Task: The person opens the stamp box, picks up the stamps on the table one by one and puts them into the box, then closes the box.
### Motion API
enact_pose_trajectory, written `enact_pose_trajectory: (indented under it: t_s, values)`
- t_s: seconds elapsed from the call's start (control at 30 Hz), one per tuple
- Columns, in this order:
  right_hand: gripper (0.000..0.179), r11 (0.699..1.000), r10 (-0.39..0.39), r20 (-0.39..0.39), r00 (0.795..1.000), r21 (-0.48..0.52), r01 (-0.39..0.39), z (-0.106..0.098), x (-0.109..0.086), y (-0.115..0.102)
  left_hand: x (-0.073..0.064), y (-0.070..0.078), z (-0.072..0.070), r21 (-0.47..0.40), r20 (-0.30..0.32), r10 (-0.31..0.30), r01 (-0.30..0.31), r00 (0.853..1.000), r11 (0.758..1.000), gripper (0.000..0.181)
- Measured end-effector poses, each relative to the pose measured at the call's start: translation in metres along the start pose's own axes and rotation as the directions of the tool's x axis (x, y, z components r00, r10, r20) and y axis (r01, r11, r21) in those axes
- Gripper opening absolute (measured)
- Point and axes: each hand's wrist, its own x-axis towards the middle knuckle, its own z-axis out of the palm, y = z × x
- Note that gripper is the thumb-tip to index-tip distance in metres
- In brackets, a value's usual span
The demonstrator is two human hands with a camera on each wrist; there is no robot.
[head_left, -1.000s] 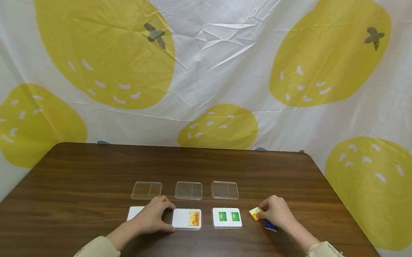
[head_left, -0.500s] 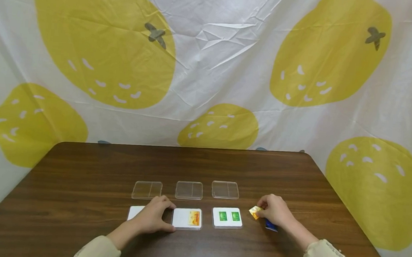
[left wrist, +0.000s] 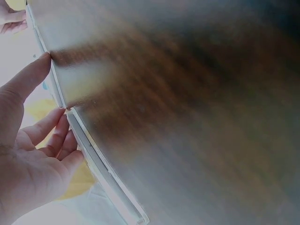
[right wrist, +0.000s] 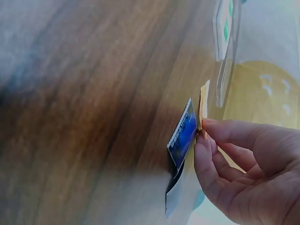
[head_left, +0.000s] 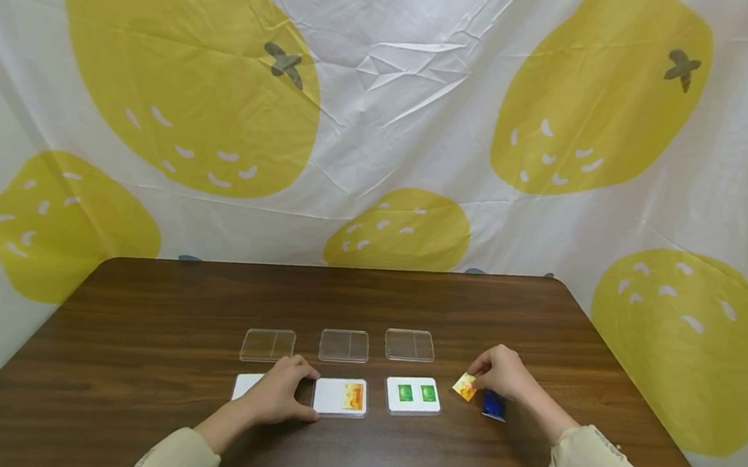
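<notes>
My right hand [head_left: 503, 372] pinches an orange-yellow stamp [head_left: 464, 386] between thumb and fingertips, just above the table. Below that hand lies a blue stamp [head_left: 494, 405]; in the right wrist view the blue stamp [right wrist: 183, 133] shows toothed edges and a pale piece [right wrist: 174, 197] beside it. My left hand [head_left: 272, 393] holds a shallow clear case [head_left: 329, 397] by its left corners, thumb at the near one, forefinger at the far one. On that case's white insert sits one orange stamp [head_left: 353, 396], on the right half. The left hand partly covers another white-filled case [head_left: 245, 383].
To the right of the held case, a white-filled case [head_left: 412, 406] carries two green stamps [head_left: 405, 393]. Behind stand three clear lids, the left [head_left: 268, 345], middle [head_left: 344, 346] and right [head_left: 409, 345]. The brown table [head_left: 316, 298] ends at a lemon-print curtain [head_left: 380, 153].
My right hand has lifted slightly with the orange-yellow stamp, and more of the blue stamp beneath shows. My left hand stays at the case.
</notes>
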Motion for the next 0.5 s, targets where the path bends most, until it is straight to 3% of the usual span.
enact_pose_trajectory:
  t_s: [0.2, 0.33, 0.5]
  values:
    - [0.007, 0.992, 0.098, 0.031, 0.995, 0.076, -0.1, -0.001, 0.004, 0.004, 0.0, 0.001, 0.0, -0.004, 0.01, -0.006, 0.006, 1.0, 1.0, 0.055]
    - [0.006, 0.989, 0.052, 0.065, 0.997, 0.132, -0.06, -0.004, 0.006, 0.007, 0.001, 0.001, 0.0, -0.002, 0.009, -0.013, 0.013, 1.0, 1.0, 0.055]
    - [0.009, 0.966, 0.028, 0.14, 0.99, 0.25, -0.063, -0.01, 0.008, 0.01, 0.001, 0.002, 0.0, -0.004, 0.01, -0.013, 0.013, 1.0, 1.0, 0.055]
